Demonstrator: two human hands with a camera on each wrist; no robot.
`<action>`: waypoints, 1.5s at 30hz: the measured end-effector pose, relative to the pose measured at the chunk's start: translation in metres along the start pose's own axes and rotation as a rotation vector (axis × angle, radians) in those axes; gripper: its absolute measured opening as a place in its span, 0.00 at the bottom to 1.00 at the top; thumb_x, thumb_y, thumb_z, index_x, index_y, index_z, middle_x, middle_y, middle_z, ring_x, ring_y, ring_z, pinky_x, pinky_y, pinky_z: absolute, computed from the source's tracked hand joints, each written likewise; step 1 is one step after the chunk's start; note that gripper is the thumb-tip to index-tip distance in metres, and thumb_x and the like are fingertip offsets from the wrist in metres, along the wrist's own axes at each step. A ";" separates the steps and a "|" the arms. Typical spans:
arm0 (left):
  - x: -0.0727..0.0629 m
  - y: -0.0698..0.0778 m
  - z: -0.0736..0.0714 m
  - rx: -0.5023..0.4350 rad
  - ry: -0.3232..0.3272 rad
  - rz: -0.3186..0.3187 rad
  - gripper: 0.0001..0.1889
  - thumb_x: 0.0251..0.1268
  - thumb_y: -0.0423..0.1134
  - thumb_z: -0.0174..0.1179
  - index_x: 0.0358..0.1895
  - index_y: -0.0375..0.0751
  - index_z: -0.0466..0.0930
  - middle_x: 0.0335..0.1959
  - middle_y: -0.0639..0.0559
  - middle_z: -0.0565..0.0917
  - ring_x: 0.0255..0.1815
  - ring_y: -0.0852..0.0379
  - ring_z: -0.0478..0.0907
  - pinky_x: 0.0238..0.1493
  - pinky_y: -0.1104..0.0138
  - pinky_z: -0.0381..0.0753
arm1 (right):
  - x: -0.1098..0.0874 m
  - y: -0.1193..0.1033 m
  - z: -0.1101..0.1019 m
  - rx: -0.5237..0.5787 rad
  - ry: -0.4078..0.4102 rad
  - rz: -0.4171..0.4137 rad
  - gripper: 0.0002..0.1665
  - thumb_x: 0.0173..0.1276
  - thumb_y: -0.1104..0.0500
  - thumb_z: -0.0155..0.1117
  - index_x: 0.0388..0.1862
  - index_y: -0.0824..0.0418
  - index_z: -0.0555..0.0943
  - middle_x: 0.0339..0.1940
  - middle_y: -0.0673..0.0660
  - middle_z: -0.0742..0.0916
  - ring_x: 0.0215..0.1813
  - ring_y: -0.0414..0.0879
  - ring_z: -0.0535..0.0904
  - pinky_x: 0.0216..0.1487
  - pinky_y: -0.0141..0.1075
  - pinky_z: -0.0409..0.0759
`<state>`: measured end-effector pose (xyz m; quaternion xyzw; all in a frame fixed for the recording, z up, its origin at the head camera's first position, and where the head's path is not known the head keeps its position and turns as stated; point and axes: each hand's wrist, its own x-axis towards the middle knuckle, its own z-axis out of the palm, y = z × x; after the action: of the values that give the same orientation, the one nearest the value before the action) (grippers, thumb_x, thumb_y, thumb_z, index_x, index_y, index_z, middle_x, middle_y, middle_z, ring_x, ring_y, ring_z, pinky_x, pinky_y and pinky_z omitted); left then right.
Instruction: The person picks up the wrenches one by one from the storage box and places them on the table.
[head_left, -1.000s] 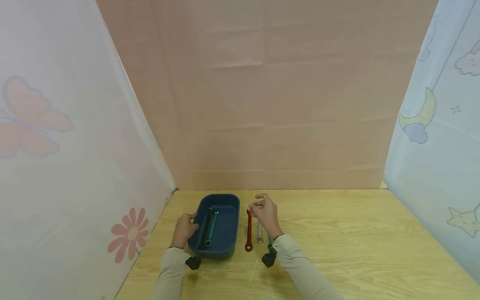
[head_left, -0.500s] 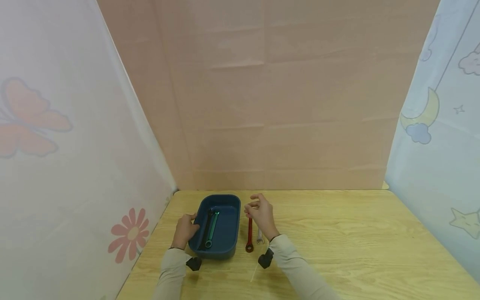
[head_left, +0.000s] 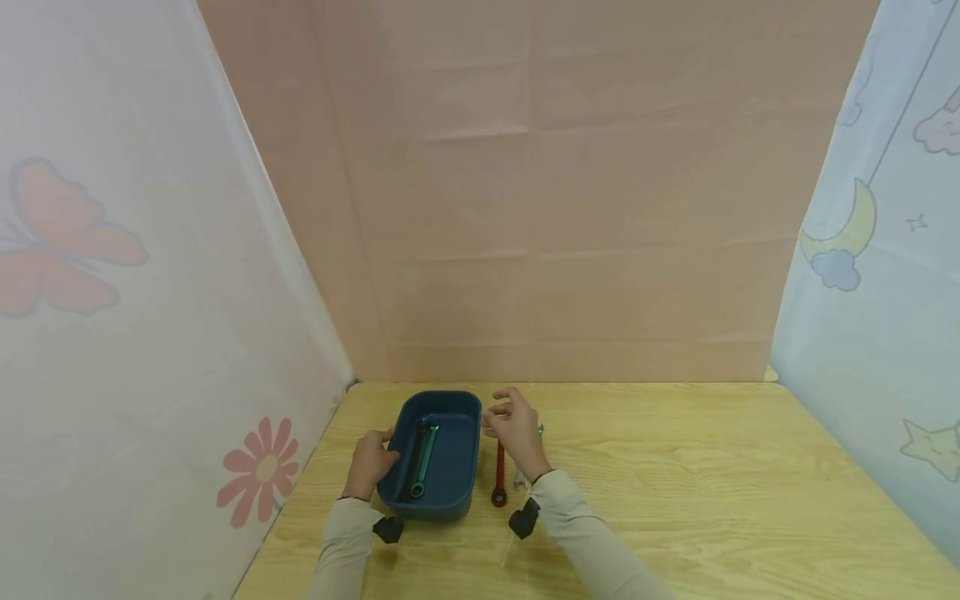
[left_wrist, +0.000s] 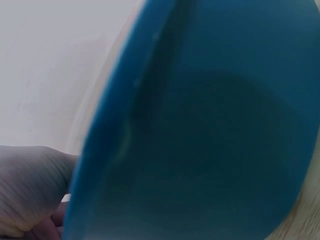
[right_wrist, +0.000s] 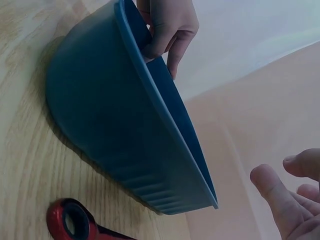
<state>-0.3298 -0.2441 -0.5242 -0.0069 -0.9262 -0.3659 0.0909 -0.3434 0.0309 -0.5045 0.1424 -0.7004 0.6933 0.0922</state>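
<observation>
A dark blue plastic bin [head_left: 457, 504] stands on the table at the left. My left hand [head_left: 369, 463] pinches its left rim, thumb inside and fingers outside; the right wrist view shows this grip of the left hand [right_wrist: 172, 25] too. Inside lie a black wrench [head_left: 412, 467] and a green wrench [head_left: 425, 462]. My right hand [head_left: 517, 431] hovers beside the right rim with nothing in it, thumb and forefinger apart. Below it a red wrench [head_left: 499, 479] lies on the table, its ring end of the wrench [right_wrist: 72, 222] close to the bin in the right wrist view.
A silver wrench [head_left: 521, 481] lies right of the red one, mostly hidden by my right hand. A second green wrench [head_left: 541, 429] shows only its tip. The wooden table [head_left: 712, 483] stretches right, with fabric walls [head_left: 562, 250] at the back and sides.
My right hand has shifted left toward the bin, and the second green wrench's upper tip now shows behind it. The left hand and bin stay in place.
</observation>
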 end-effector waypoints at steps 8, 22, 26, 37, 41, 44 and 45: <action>0.001 0.000 0.001 -0.010 -0.003 -0.001 0.26 0.49 0.20 0.59 0.58 0.19 0.76 0.59 0.26 0.75 0.14 0.61 0.55 0.18 0.69 0.61 | -0.002 -0.002 0.008 0.037 0.005 0.050 0.22 0.67 0.69 0.65 0.58 0.71 0.72 0.41 0.74 0.86 0.42 0.70 0.84 0.38 0.45 0.85; -0.003 0.003 -0.001 0.013 -0.011 -0.013 0.26 0.50 0.20 0.60 0.58 0.18 0.75 0.59 0.25 0.74 0.16 0.59 0.60 0.21 0.67 0.64 | -0.011 -0.006 0.028 -0.071 -0.026 0.025 0.22 0.65 0.70 0.66 0.57 0.72 0.74 0.38 0.69 0.88 0.34 0.55 0.88 0.32 0.35 0.84; -0.002 0.002 0.000 0.012 -0.002 -0.016 0.26 0.49 0.19 0.60 0.58 0.19 0.75 0.59 0.26 0.75 0.15 0.60 0.57 0.19 0.68 0.62 | -0.012 -0.006 0.031 -0.053 -0.037 0.032 0.21 0.66 0.69 0.66 0.57 0.69 0.74 0.39 0.70 0.88 0.35 0.55 0.88 0.33 0.35 0.84; -0.002 0.004 0.000 0.010 -0.005 -0.017 0.26 0.51 0.20 0.61 0.58 0.19 0.75 0.60 0.26 0.75 0.17 0.58 0.63 0.21 0.67 0.64 | -0.014 -0.004 0.044 0.023 -0.080 0.040 0.19 0.67 0.71 0.64 0.56 0.70 0.74 0.38 0.70 0.87 0.39 0.66 0.86 0.35 0.37 0.85; -0.002 0.004 0.000 0.010 -0.002 -0.024 0.27 0.50 0.20 0.60 0.58 0.19 0.75 0.59 0.26 0.75 0.19 0.56 0.66 0.21 0.67 0.65 | -0.015 -0.004 0.047 0.020 -0.086 0.042 0.18 0.67 0.71 0.64 0.55 0.70 0.75 0.37 0.70 0.87 0.39 0.68 0.85 0.34 0.37 0.85; -0.002 0.003 0.000 0.001 0.001 -0.022 0.27 0.49 0.19 0.60 0.59 0.19 0.75 0.60 0.26 0.75 0.17 0.57 0.63 0.20 0.66 0.65 | -0.015 -0.003 0.050 0.038 -0.090 0.043 0.18 0.66 0.71 0.65 0.55 0.70 0.76 0.37 0.70 0.87 0.39 0.70 0.85 0.33 0.36 0.85; -0.002 0.003 0.000 -0.005 0.001 -0.025 0.27 0.49 0.19 0.60 0.59 0.20 0.75 0.60 0.26 0.74 0.16 0.58 0.62 0.20 0.66 0.64 | -0.016 -0.008 0.051 0.042 -0.092 0.047 0.18 0.66 0.72 0.64 0.55 0.70 0.76 0.37 0.70 0.87 0.39 0.71 0.84 0.34 0.37 0.85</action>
<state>-0.3275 -0.2417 -0.5221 0.0045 -0.9252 -0.3695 0.0865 -0.3222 -0.0183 -0.5038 0.1595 -0.6923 0.7026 0.0409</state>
